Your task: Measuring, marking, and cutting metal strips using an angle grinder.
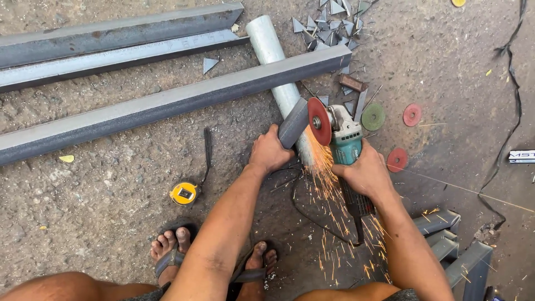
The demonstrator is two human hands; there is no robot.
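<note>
Head view is showing the left hand (270, 151) clenching a short steel piece (293, 122) slanting across the pipe (271, 50); right hand (363, 173) is gripping the grinder (344, 136), its disc (319, 121) touching the piece's right side, sparks flying

Both arms are bare to the top of the view, no sleeves, gloves, watch or rings on the left hand (270, 151) or right hand (365, 173); feet wear dark strapped sandals (173, 257), toes uncovered
</note>
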